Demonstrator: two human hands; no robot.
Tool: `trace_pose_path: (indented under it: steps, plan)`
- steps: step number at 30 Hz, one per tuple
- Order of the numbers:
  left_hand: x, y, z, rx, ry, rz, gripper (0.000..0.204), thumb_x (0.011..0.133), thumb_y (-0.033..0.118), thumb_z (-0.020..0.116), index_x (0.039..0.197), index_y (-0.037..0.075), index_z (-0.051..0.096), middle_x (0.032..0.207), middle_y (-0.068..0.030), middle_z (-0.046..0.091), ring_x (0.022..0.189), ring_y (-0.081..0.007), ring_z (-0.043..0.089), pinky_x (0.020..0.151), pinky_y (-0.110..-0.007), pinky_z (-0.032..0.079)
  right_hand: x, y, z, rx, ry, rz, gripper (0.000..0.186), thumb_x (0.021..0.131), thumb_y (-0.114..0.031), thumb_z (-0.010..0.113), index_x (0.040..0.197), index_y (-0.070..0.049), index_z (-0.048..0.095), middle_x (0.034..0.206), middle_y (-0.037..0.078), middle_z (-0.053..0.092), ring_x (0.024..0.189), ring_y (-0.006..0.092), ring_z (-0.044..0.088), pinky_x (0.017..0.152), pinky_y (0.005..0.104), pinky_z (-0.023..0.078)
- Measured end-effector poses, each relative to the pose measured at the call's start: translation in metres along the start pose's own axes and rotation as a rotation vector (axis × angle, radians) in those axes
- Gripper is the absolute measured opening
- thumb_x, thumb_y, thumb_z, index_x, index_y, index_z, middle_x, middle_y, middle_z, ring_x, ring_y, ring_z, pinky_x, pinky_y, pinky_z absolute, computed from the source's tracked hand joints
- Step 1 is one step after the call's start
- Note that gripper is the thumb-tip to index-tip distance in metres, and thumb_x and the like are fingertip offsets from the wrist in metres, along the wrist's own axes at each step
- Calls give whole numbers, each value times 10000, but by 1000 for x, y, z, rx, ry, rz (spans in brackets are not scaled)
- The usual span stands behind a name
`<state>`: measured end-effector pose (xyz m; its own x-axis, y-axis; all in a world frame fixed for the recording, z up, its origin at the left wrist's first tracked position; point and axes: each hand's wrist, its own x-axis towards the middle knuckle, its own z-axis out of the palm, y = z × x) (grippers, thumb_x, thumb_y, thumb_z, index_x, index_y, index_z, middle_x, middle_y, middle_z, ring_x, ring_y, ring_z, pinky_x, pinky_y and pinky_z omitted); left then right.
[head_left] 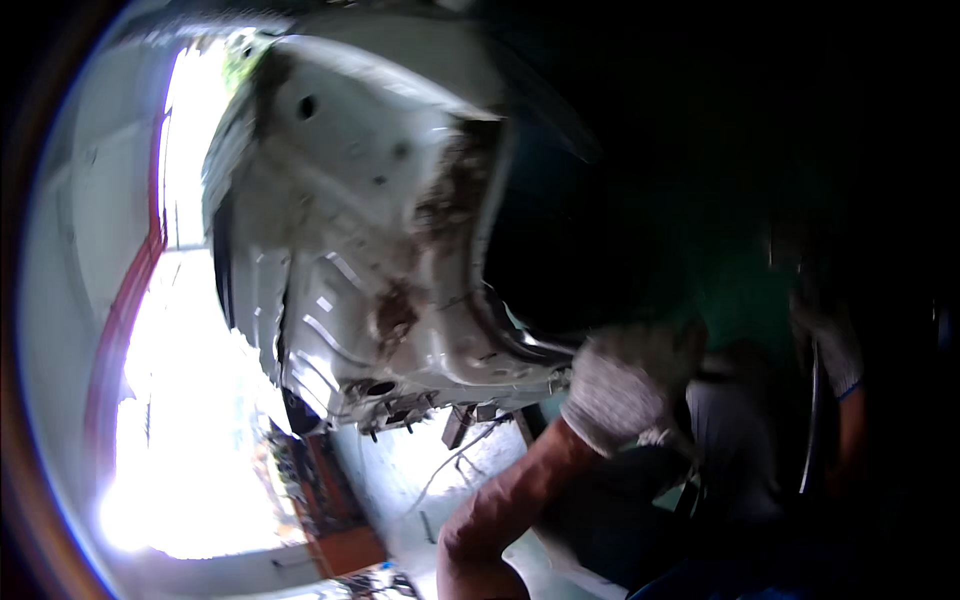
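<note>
While darkness covers much of the right side of the head view, a pale pressed-metal vehicle panel (350,235), marked with brown patches and small round holes, stands left of both hands. Beside its lower right corner is the gloved left hand (628,385), blurred; I cannot tell whether its fingers are clamped on the edge or merely near it. Farther right, the gloved right hand (832,340) is dim, its grip unreadable, with a thin, shiny hose-like line (813,420) just beside it. Red framing (128,290) borders the bright opening at left.
</note>
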<state>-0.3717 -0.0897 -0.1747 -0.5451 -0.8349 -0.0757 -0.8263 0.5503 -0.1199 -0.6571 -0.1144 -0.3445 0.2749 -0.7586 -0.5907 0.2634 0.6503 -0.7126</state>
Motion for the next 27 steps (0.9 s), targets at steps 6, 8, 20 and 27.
trace_pose_path:
  steps: [6, 8, 20, 27]
  plan:
    - [-66, -5, 28, -306, -154, -172, 282, 943, 233, 631, 1220, 186, 640, 844, -83, 676, 675, -276, 691, 533, -395, 529, 117, 107, -112, -671, 31, 28, 344, 828, -261, 764, 1054, -9, 697, 926, 105, 685, 853, 248, 666, 766, 385, 534]
    - [-120, -6, 28, -388, -248, -394, 292, 952, 268, 636, 1238, 214, 650, 858, -99, 694, 707, -302, 698, 567, -426, 537, 136, 153, -127, -778, -271, -107, 433, 909, -313, 705, 1222, -14, 669, 1115, 158, 705, 1053, 266, 664, 908, 405, 528]
    - [-370, 35, 189, -552, -333, -968, 275, 959, 374, 638, 1048, 128, 722, 863, -127, 715, 742, -338, 696, 636, -452, 557, 127, 215, -89, -1242, -388, 0, 341, 934, -359, 601, 1054, -75, 749, 936, 201, 728, 855, 367, 701, 797, 472, 563]
    - [-383, 17, 222, -1007, -341, -979, 365, 905, 362, 682, 1208, 163, 724, 1094, -195, 720, 977, -385, 688, 842, -419, 532, 141, 226, -82, -1456, -335, 205, 424, 906, -374, 592, 1154, -51, 710, 1079, 239, 719, 991, 385, 700, 876, 492, 537]
